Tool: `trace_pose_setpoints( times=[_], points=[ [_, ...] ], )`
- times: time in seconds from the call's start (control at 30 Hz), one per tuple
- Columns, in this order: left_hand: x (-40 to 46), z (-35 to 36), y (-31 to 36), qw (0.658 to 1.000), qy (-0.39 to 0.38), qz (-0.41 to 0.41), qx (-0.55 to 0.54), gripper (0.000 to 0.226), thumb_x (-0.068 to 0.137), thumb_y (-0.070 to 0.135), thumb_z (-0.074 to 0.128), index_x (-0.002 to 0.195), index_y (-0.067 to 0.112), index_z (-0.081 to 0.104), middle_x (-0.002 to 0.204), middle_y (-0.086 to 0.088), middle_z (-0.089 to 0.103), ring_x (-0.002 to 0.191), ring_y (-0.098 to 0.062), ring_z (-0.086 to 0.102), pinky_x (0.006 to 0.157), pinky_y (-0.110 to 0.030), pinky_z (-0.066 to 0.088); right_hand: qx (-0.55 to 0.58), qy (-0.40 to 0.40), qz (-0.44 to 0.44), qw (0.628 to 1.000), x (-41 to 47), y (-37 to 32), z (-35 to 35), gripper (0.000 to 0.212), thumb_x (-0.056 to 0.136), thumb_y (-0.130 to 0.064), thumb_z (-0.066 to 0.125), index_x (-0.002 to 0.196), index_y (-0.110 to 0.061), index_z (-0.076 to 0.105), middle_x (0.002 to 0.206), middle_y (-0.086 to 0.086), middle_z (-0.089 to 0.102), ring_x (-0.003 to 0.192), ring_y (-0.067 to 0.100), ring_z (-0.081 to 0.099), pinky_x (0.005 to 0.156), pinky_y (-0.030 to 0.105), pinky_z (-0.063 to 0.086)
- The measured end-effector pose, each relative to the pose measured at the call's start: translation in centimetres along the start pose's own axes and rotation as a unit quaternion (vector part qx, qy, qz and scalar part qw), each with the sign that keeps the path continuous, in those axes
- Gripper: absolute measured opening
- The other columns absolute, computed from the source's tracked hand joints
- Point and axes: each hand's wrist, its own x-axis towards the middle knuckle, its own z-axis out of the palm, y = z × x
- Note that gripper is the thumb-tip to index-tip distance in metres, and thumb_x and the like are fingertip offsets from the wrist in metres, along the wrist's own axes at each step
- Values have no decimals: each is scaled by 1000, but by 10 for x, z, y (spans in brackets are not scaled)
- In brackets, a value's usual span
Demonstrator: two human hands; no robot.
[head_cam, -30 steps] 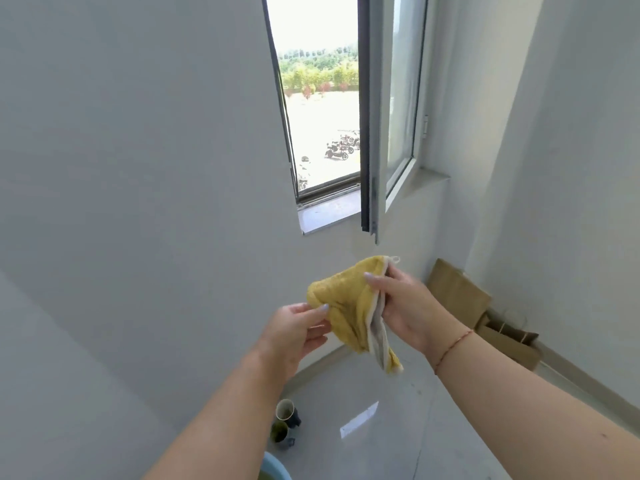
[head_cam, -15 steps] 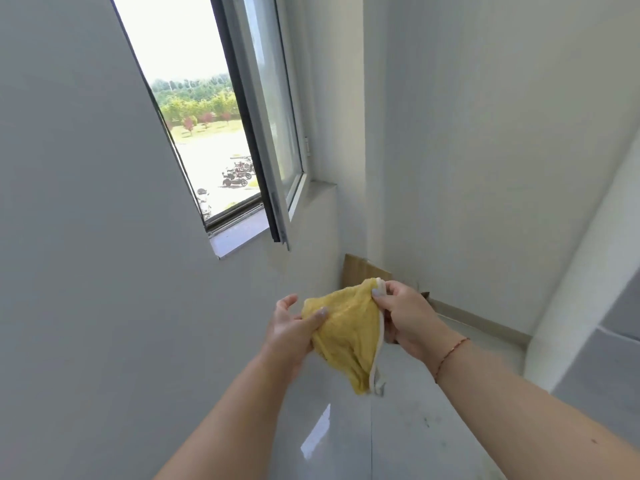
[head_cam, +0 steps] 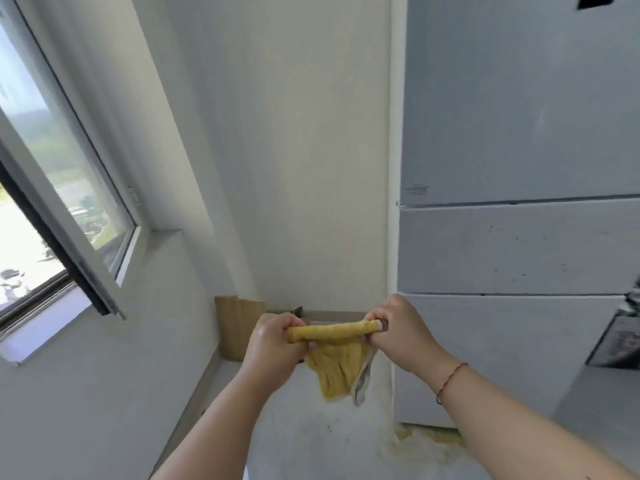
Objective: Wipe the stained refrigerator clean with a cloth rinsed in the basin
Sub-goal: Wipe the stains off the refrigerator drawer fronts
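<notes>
A yellow cloth (head_cam: 332, 370) with a grey edge is stretched between both hands at the lower middle, its top rolled into a tight bar and the rest hanging down. My left hand (head_cam: 273, 344) grips the left end, my right hand (head_cam: 401, 329) grips the right end. The grey refrigerator (head_cam: 512, 251) fills the right side, with three door panels and small dark specks on the middle one. Its left edge is just behind my right hand. The basin is out of view.
An open window (head_cam: 69, 188) with its sash swung inward is on the left wall. Brown cardboard (head_cam: 235, 327) leans in the corner. A yellowish stain (head_cam: 429, 438) lies on the floor at the refrigerator's foot. A dark object (head_cam: 620, 341) shows at the right edge.
The view has swung right from the window to the refrigerator. The cloth, held loosely before, is now pulled taut and rolled between both fists.
</notes>
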Motion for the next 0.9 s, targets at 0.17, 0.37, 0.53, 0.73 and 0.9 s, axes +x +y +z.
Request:
trace_pose_setpoints(
  times=[0.17,0.37,0.53,0.73,0.9],
  points=[
    [23,57,59,946,-195,-12,-260,10,85,9,70,91,6,62,76,-1,64,71,-15,60,66,-27,48,486,-20,99,868,-12,54,-80,14,80,-11,69,90,-2,67,90,14,68,89,29,62,80,32,51],
    [63,158,125,926,-192,-43,-322,15,96,12,57,107,2,58,94,-13,68,79,-20,66,67,-33,56,619,-100,155,764,-25,110,-105,80,56,-29,89,124,2,60,126,21,61,117,36,59,95,46,49],
    [112,212,154,944,-155,-72,-282,21,93,10,60,113,2,58,99,-13,67,83,-21,67,70,-32,56,567,21,203,798,1,157,-165,56,66,-5,71,119,7,59,110,25,68,100,40,67,79,45,55],
    [174,227,178,975,-10,-63,-213,38,92,22,62,128,14,50,119,-2,55,107,-20,52,98,-36,42,623,102,204,748,36,191,-215,40,78,-22,59,114,-4,63,110,15,71,95,30,70,74,42,57],
    [208,228,202,960,62,-60,-266,11,101,22,45,92,19,52,91,10,52,96,-16,46,85,-26,33,640,146,218,722,52,219,-239,31,95,-31,50,111,-8,64,104,11,73,96,28,68,76,42,51]
  ],
)
